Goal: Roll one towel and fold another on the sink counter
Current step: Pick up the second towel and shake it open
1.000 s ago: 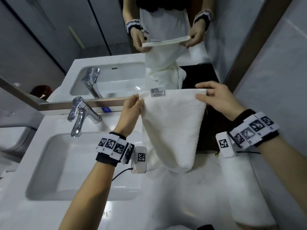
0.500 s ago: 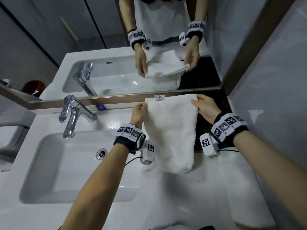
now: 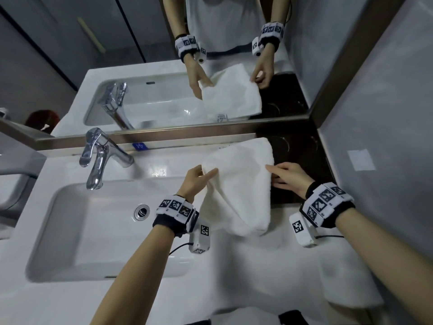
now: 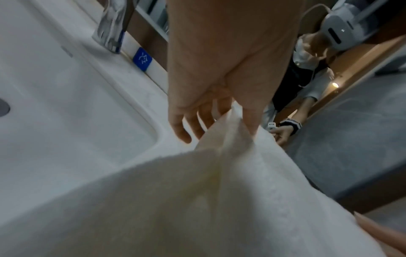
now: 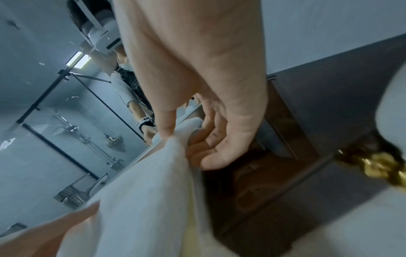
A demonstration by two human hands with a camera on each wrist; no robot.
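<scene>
White towel (image 3: 239, 184) folded over, draped between my two hands, just right of the sink basin (image 3: 70, 231). Its far end lies on the counter (image 3: 164, 165) near the mirror (image 3: 210, 66) edge; the near folded end hangs over the counter, whether touching it I cannot tell. Small label at the far edge, too small to read.

My left hand (image 3: 195, 181) is at the towel's left edge, nearest the basin. Grip there: thumb on top of the cloth, fingers (image 4: 182, 128) underneath, pinching the edge. The left wrist view shows the cloth (image 4: 197, 200) running between thumb and fingers.

My right hand (image 3: 287, 178) is at the towel's right edge, away from the basin, over the dark tray (image 3: 302, 160). Grip there: thumb on top, fingers (image 5: 211, 156) curled under, grasping the towel (image 5: 142, 191) edge. Clear in the right wrist view.

Second white towel (image 3: 346, 282) lies flat on the counter, right of the basin and nearer me, under my right forearm. Rolled or folded, cannot tell.

Chrome faucet (image 3: 98, 158) stands behind the basin. Blue sticker (image 3: 140, 145) just right of the faucet on the mirror ledge. Drain (image 3: 142, 211) in the basin's right part. Marker bands on both wrists. Mirror reflects hands and towel.
</scene>
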